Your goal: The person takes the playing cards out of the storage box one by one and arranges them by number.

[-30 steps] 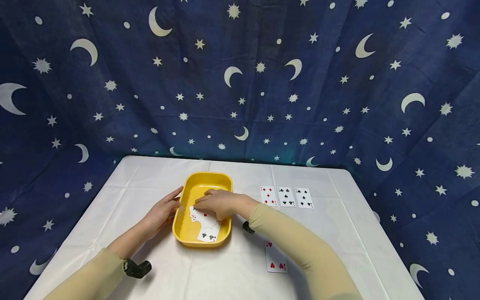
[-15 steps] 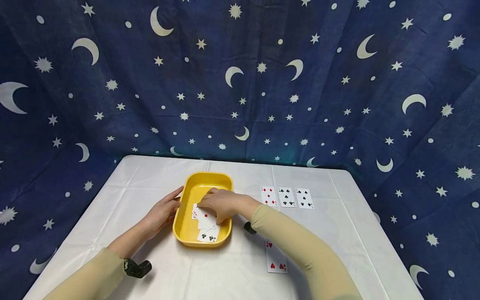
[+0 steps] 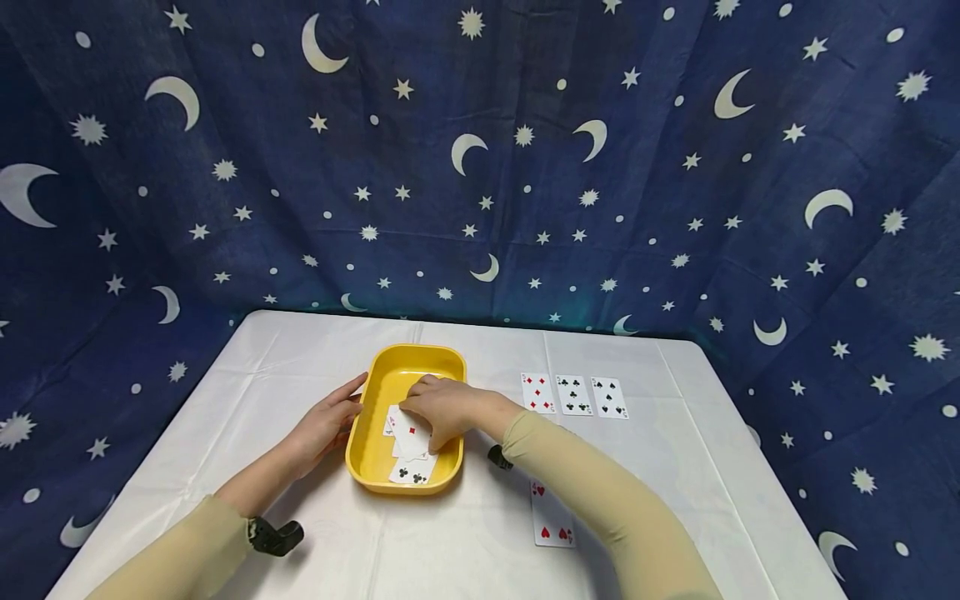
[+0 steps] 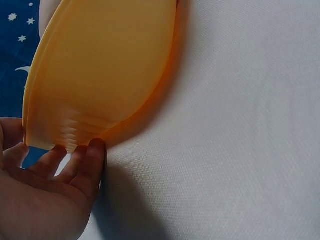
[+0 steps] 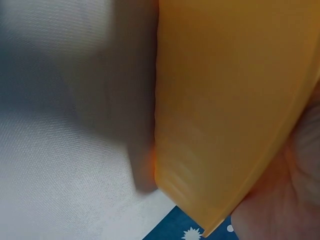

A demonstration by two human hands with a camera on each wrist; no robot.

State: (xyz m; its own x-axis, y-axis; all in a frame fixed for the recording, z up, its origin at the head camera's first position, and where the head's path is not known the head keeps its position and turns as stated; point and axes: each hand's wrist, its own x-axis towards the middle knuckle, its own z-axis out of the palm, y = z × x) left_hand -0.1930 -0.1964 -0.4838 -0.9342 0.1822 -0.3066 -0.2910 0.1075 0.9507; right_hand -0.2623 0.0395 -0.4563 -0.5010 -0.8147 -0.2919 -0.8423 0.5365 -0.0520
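In the head view, a yellow oblong tray (image 3: 354, 462) stands on the table with several overlapping playing cards inside. On top lies a diamond card (image 3: 409, 440); below it is a club card (image 3: 412, 472). My right hand (image 3: 444, 408) reaches over the right rim, with curled fingers and thumb at the diamond card's edges; its fingertips are partly hidden. My left hand (image 3: 321, 429) rests against the tray's left side. The left wrist view shows the fingertips of this left hand (image 4: 55, 195) touching the tray's outer wall (image 4: 105, 65).
Three playing cards lie in a row at right: a diamond card (image 3: 537, 393), a club card (image 3: 573, 395) and a spade card (image 3: 609, 397). Nearer the front is a heart card (image 3: 552, 525), partly under the right sleeve (image 3: 600, 483). A white cloth covers the table (image 3: 435, 550).
My right hand's fingertips have shifted slightly rightward within the tray. The diamond card has turned a little and shows more of its face; the club card has slid slightly left. My left hand stays put.
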